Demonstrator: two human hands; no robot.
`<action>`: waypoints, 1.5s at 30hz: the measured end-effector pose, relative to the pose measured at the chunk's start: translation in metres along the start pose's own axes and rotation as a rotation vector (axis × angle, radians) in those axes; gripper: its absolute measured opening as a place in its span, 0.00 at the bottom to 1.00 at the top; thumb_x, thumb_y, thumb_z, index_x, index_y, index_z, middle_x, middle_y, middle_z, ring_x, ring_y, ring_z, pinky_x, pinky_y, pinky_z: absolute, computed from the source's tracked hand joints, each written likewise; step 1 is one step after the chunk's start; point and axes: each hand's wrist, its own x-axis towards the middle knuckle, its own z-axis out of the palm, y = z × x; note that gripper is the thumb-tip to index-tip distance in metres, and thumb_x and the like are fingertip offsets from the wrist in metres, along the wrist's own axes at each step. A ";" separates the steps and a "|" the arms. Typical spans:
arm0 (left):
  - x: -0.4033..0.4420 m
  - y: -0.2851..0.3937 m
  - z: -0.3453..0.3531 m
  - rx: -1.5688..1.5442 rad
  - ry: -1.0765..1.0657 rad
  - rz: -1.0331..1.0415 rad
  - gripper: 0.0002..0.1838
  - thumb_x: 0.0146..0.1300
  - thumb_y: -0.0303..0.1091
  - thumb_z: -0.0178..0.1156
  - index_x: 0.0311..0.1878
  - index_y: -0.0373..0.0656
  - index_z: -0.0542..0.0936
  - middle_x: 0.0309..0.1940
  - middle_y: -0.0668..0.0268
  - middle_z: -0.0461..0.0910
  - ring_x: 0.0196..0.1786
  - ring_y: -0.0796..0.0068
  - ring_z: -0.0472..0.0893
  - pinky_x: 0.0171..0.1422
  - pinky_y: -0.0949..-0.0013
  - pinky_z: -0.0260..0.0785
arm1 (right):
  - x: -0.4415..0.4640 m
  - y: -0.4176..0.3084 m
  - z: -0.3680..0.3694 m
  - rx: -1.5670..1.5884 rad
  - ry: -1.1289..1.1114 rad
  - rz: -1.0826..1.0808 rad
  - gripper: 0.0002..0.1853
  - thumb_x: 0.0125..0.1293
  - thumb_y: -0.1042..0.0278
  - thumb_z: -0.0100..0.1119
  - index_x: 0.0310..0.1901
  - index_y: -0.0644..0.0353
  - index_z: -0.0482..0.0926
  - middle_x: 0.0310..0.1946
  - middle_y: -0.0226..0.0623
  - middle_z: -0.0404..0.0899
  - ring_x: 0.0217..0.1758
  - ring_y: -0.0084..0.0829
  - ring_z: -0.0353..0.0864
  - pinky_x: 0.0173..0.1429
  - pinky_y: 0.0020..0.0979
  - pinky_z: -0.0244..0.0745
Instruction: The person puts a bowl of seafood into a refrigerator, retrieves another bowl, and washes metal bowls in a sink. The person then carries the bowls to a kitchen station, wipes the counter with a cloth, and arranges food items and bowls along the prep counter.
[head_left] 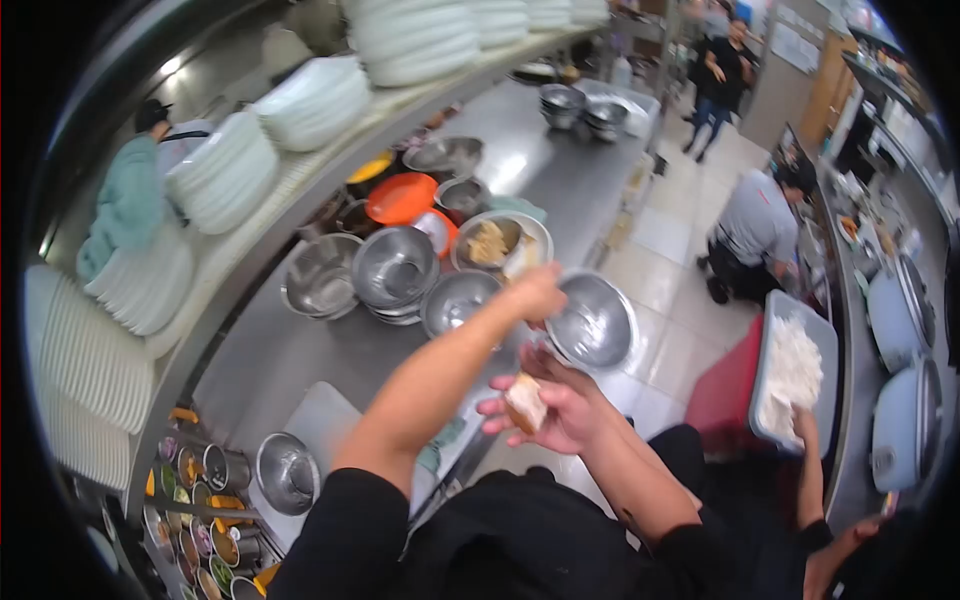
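Observation:
My left hand (540, 294) reaches across to the near rim of a white round container (543, 232) with tan food (488, 244) in it. Its fingers look curled, and I cannot make out what is in them. Palm up, my right hand (560, 418) holds a piece of bread (526, 403), pale with a brown edge, by thumb and fingers. Just beyond, another person's hand (543, 362) is by a steel bowl (590, 320); I cannot tell whether it grips the rim.
More steel bowls (394, 268) and orange lids (400, 197) crowd the steel counter (245, 345). Stacked white plates (85, 350) line the shelf at left. On the right, a co-worker's hand (803, 425) dips into a bin of white grains or powder (790, 370). A person crouches beyond (755, 225).

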 end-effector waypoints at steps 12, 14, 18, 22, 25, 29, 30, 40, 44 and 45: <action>0.019 0.053 0.064 -0.019 -0.162 -0.009 0.23 0.54 0.20 0.50 0.56 0.34 0.65 0.28 0.46 0.80 0.20 0.57 0.83 0.18 0.59 0.77 | 0.032 0.028 -0.047 -0.359 0.321 0.171 0.16 0.71 0.61 0.56 0.57 0.54 0.74 0.45 0.30 0.80 0.45 0.28 0.81 0.54 0.39 0.79; 0.019 0.060 0.075 -0.050 -0.207 0.017 0.25 0.55 0.20 0.49 0.58 0.33 0.64 0.29 0.46 0.80 0.20 0.57 0.83 0.18 0.60 0.77 | 0.037 0.025 -0.042 -0.359 0.357 0.198 0.16 0.69 0.61 0.58 0.55 0.53 0.74 0.43 0.29 0.80 0.44 0.25 0.80 0.52 0.39 0.79; 0.028 0.066 0.106 -0.046 -0.252 0.041 0.29 0.54 0.18 0.48 0.62 0.37 0.61 0.27 0.47 0.80 0.18 0.57 0.82 0.15 0.59 0.75 | 0.034 0.019 -0.057 -0.272 0.341 0.246 0.19 0.65 0.62 0.63 0.57 0.51 0.73 0.45 0.26 0.79 0.40 0.22 0.78 0.46 0.34 0.77; 0.034 0.077 0.134 0.001 -0.315 0.036 0.27 0.56 0.20 0.47 0.62 0.38 0.62 0.27 0.46 0.80 0.19 0.59 0.82 0.18 0.60 0.77 | 0.016 0.013 -0.058 -0.276 0.417 0.186 0.17 0.64 0.65 0.63 0.53 0.53 0.74 0.40 0.26 0.79 0.36 0.20 0.77 0.41 0.31 0.75; 0.040 0.084 0.151 0.038 -0.343 0.086 0.26 0.56 0.24 0.50 0.61 0.39 0.64 0.31 0.46 0.81 0.21 0.58 0.83 0.20 0.59 0.78 | 0.005 0.010 -0.066 -0.340 0.413 0.111 0.14 0.63 0.67 0.64 0.49 0.54 0.76 0.36 0.26 0.78 0.33 0.20 0.76 0.38 0.28 0.73; 0.051 0.099 0.165 0.069 -0.372 0.085 0.31 0.56 0.31 0.58 0.64 0.39 0.63 0.32 0.50 0.80 0.23 0.60 0.83 0.23 0.61 0.78 | -0.006 0.017 -0.076 -0.437 0.421 -0.047 0.10 0.62 0.71 0.65 0.44 0.56 0.78 0.30 0.25 0.78 0.29 0.19 0.75 0.32 0.24 0.70; 0.037 0.116 0.161 0.035 -0.348 0.076 0.29 0.58 0.30 0.58 0.63 0.36 0.63 0.30 0.50 0.80 0.22 0.61 0.83 0.22 0.61 0.78 | -0.007 0.018 -0.079 -0.439 0.436 -0.087 0.09 0.61 0.71 0.65 0.42 0.57 0.79 0.29 0.25 0.78 0.28 0.18 0.75 0.31 0.23 0.70; 0.058 0.142 0.214 0.171 -0.453 0.205 0.35 0.57 0.34 0.60 0.66 0.32 0.63 0.56 0.40 0.74 0.46 0.47 0.83 0.45 0.55 0.80 | -0.047 0.017 -0.099 -0.644 0.473 -0.209 0.11 0.68 0.61 0.57 0.47 0.55 0.76 0.27 0.28 0.75 0.26 0.21 0.74 0.33 0.27 0.74; 0.065 0.146 0.241 -0.047 -0.479 0.198 0.33 0.57 0.29 0.61 0.65 0.38 0.60 0.44 0.43 0.79 0.37 0.46 0.85 0.30 0.51 0.81 | -0.057 0.005 -0.086 -0.434 0.520 -0.132 0.11 0.68 0.59 0.57 0.46 0.55 0.76 0.29 0.27 0.75 0.28 0.21 0.75 0.35 0.27 0.74; 0.058 0.158 0.241 -0.043 -0.476 0.212 0.31 0.57 0.28 0.60 0.63 0.38 0.61 0.37 0.43 0.80 0.35 0.46 0.85 0.30 0.51 0.81 | -0.060 0.000 -0.085 -0.413 0.535 -0.129 0.11 0.69 0.58 0.57 0.46 0.54 0.75 0.29 0.27 0.75 0.29 0.21 0.75 0.35 0.27 0.74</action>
